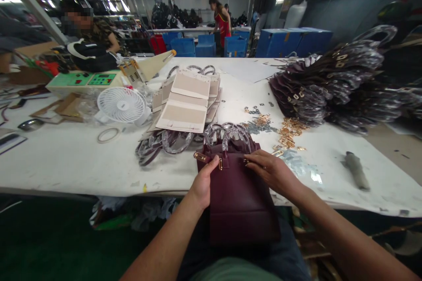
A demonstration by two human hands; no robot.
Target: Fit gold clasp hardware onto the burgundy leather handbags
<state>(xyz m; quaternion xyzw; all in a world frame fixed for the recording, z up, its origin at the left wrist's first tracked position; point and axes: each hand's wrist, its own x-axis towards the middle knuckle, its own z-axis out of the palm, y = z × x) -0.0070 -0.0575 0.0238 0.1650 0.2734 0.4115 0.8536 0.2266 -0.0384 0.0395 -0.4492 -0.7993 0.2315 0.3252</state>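
Note:
A dark burgundy handbag (pixel 242 197) leans from my lap against the table's front edge, its handles (pixel 232 138) wrapped in clear plastic. My left hand (pixel 203 184) grips the bag's left side, thumb on the front beside a gold buckle fitting (pixel 220 163). A strap with a gold plate (pixel 201 156) sticks out to the left above that thumb. My right hand (pixel 268 167) pinches at the upper right of the bag's front, where a small dark and gold metal bit (pixel 245 161) shows at the fingertips. Another gold fitting (pixel 278 153) lies just beyond this hand.
Gold metal pieces (pixel 290 131) and grey metal plates (pixel 301 167) are scattered to the right. Burgundy bag parts (pixel 329 83) are heaped behind them. Beige panels (pixel 187 101), a white fan (pixel 121 104) and a tape roll (pixel 108 135) lie left. Two people work farther back.

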